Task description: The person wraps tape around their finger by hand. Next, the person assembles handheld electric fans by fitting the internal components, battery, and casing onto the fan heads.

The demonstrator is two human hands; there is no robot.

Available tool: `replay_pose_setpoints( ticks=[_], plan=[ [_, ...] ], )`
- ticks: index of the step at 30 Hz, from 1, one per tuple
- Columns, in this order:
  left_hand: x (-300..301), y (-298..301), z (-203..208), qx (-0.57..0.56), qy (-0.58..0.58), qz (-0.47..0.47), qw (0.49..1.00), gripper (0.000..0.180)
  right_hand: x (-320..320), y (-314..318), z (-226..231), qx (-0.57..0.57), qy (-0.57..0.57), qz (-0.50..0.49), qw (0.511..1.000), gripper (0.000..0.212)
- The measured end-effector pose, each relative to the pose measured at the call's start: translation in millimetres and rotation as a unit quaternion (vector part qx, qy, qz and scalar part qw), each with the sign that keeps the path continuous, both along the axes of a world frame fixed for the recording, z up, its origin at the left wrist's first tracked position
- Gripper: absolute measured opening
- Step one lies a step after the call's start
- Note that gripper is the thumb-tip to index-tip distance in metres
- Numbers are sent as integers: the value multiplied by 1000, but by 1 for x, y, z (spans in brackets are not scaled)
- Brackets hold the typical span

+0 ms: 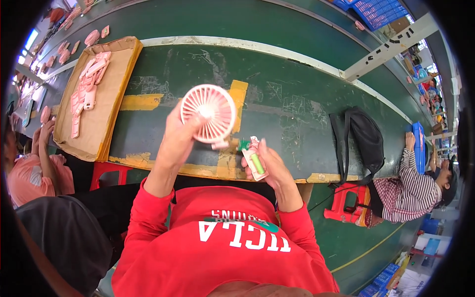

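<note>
Over the green workbench [183, 74], my left hand [179, 127] grips the round pink fan head [210, 110] by its side, the thumb lying across the front grille. My right hand [273, 166] is closed round an opened pink fan handle [253, 168], with a light-green battery cell [258, 163] showing inside it. A small green piece [244, 144] sticks out at the handle's upper end. The fan head and the handle are close to each other; whether a wire joins them I cannot tell.
At the left a cardboard tray [126, 74] holds several pink handle shells [89, 94]. A black bag [363, 143] lies on the bench at the right. People sit on both sides, by red stools [344, 204]. Beyond the bench's pale rail, a conveyor [208, 20] carries pink fan parts [92, 37].
</note>
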State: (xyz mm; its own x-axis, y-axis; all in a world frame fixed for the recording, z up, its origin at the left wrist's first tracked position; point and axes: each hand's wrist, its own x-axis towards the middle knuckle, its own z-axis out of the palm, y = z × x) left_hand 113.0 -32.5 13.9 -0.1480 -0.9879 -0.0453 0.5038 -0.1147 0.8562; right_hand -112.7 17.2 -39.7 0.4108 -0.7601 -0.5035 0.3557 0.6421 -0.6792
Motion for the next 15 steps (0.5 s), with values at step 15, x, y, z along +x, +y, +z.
replay_pose_setpoints(
  ticks=[15],
  plan=[
    [-36,11,-22,26,-109,44,993,50,29,19,6,-70,12,-8,997,28]
  ],
)
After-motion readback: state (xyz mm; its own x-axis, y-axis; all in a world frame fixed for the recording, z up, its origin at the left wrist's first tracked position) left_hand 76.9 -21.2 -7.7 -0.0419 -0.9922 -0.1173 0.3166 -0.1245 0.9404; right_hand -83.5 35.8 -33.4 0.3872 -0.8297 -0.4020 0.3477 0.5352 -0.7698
